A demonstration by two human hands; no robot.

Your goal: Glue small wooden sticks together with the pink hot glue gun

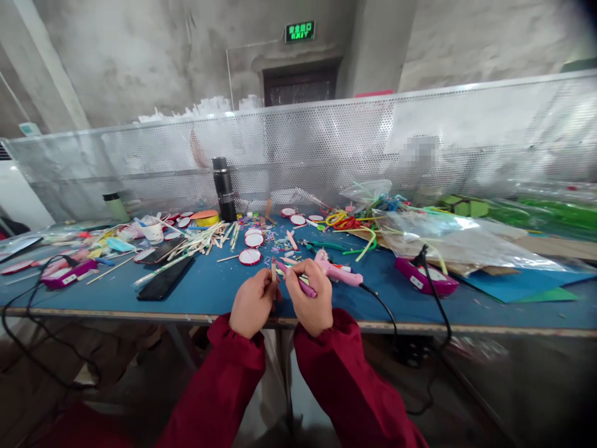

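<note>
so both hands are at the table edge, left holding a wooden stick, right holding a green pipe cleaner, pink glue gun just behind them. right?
Not quite. The head view shows the right hand holding a purple pipe cleaner, not green. The rest stands: left hand holds a wooden stick, pink glue gun just behind, at the table edge.

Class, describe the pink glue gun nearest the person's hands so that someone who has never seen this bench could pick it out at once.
Start at the long blue table in front of the perforated metal screen. Near its front edge, just beyond the right hand, lies the pale pink glue gun, its black cord running off to the right. The other glue guns on the bench are darker magenta and lie farther from the hands.
</note>
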